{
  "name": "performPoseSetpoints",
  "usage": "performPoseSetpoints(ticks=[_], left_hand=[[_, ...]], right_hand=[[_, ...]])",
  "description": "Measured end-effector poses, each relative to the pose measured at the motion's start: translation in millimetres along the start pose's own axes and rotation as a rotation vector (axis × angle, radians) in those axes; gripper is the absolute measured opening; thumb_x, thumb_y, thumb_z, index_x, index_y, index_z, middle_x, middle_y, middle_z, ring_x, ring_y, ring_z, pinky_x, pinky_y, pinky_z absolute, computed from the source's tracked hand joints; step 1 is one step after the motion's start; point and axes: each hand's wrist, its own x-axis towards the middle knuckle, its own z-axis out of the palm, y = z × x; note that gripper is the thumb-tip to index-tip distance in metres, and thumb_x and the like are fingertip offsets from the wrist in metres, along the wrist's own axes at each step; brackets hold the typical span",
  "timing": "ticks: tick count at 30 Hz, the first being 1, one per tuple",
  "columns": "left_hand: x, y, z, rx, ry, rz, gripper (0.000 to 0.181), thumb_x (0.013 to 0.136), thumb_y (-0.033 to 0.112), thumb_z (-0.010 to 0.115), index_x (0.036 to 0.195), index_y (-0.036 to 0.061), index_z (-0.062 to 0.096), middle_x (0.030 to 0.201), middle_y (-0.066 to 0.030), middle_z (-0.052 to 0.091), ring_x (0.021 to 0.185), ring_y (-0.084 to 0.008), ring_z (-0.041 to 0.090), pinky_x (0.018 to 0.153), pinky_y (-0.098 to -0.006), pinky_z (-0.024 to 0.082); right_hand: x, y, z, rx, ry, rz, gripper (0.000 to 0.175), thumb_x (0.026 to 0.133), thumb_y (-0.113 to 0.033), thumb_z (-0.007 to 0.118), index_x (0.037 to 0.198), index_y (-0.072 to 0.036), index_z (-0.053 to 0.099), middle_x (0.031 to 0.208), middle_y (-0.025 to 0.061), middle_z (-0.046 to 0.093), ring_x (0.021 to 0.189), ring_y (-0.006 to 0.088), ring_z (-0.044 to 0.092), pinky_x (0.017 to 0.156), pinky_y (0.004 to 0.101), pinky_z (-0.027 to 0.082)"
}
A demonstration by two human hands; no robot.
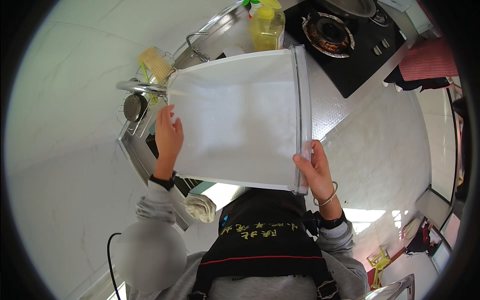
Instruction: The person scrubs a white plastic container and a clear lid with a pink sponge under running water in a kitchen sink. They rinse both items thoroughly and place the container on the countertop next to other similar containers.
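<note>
A white plastic refrigerator drawer (240,123) with a clear front panel (303,112) lies tilted over the sink area, its hollow side facing me. My right hand (317,170) grips the near end of that panel, thumb on the inner side and fingers outside. At the drawer's left rim is my left hand (168,131), fingers slightly bent and holding nothing. Whether it touches the rim cannot be told. Just beyond it, a chrome faucet (141,87) points into the drawer, and a thin stream of water seems to run from it.
A wire rack (140,125) holds a scrubbing pad (135,107) and a yellowish brush (155,63). Behind the drawer stands a yellow soap bottle (266,30), beside a black gas stove (352,71). A grey rag (200,207) hangs at the counter's near edge. Another person's pink garment (429,60) appears right.
</note>
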Motion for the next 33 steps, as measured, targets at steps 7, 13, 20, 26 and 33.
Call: performPoseSetpoints(ticks=[7,13,20,26,33], left_hand=[[-38.0,-38.9,-7.0,-0.372,-0.331,-0.506,0.03,0.084,0.011,0.063,0.112,0.0016,0.055,0.103,-0.0089,0.06,0.089,-0.0203,0.059,0.081,-0.0316,0.046],[-72.3,-41.9,-44.3,-0.867,-0.588,-0.644,0.034,0.083,0.01,0.061,0.115,0.0001,0.056,0.097,-0.0042,0.061,0.084,-0.0133,0.056,0.076,-0.0288,0.046],[-123.7,-33.8,-71.5,-1.083,-0.229,-0.867,0.033,0.08,0.006,0.054,0.111,-0.0036,0.056,0.094,-0.0062,0.061,0.081,-0.0127,0.057,0.073,-0.0274,0.047],[-159.7,-31.2,-60.2,-1.078,-0.023,-0.807,0.031,0.077,0.002,0.051,0.107,-0.0029,0.058,0.087,-0.0025,0.06,0.075,-0.0096,0.054,0.068,-0.0232,0.044],[-180.3,-28.1,-33.4,-1.201,0.154,-0.833,0.029,0.078,-0.002,0.049,0.105,-0.0026,0.059,0.087,-0.0016,0.061,0.074,-0.0078,0.053,0.067,-0.0227,0.043]], right_hand=[[8.3,-1.7,8.1,-0.063,0.0,-0.145,0.03,0.087,-0.006,0.068,0.103,-0.008,0.043,0.08,-0.0019,0.056,0.067,0.0021,0.049,0.054,0.0181,0.037],[-2.7,-33.2,-16.7,-0.071,-0.054,-0.109,0.038,0.086,-0.008,0.066,0.118,0.001,0.048,0.107,0.0089,0.061,0.095,0.0125,0.059,0.084,0.0272,0.049],[10.0,-48.6,3.8,-0.404,-0.152,0.081,0.053,0.08,-0.024,0.073,0.12,0.002,0.048,0.088,0.0061,0.063,0.06,0.0067,0.054,0.044,0.0189,0.037],[43.8,-38.7,1.2,-0.68,-0.3,-0.09,0.042,0.084,-0.022,0.069,0.114,0.002,0.051,0.091,0.0033,0.058,0.067,0.0097,0.054,0.057,0.0238,0.046],[66.5,-72.6,55.0,-1.722,-0.269,-0.119,0.047,0.082,-0.025,0.068,0.117,0.002,0.051,0.103,0.0195,0.061,0.086,0.0318,0.064,0.078,0.0403,0.052]])
